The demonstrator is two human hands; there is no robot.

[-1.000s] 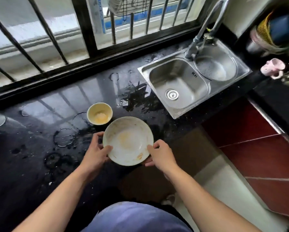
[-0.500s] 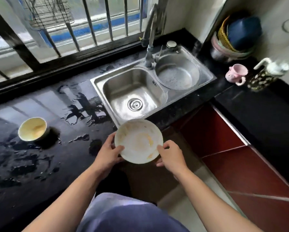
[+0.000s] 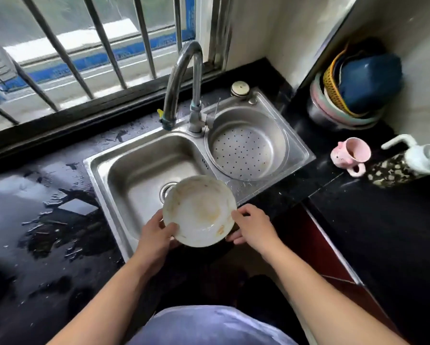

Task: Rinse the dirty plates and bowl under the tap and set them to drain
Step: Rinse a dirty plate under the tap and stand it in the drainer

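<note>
The plate [image 3: 199, 210], white and smeared with yellowish food marks, was held over the near edge of the sink [image 3: 144, 170], partly covering the drain. The left hand [image 3: 156, 236] had its grip closed on the plate's left rim, thumb on the inside face. The right hand [image 3: 252, 226] gripped the right rim, fingers curled underneath and thumb at the edge. The plate faced up, tilted slightly toward the person.

The tap [image 3: 184, 83] arched above the far side of the basin, its spout over the basin's back edge; no water was seen running. To the right of the basin sat a round strainer bowl [image 3: 246, 148] with a perforated bottom, set in the sink's second well.

The black bench [image 3: 47, 232] to the left was wet, with puddles and streaks. On the right part of the bench a pink mug [image 3: 351, 154] lay on its side, just beside a pump bottle [image 3: 405, 160]. Behind them, in the corner, stood a stack of basins [image 3: 353, 93].
</note>
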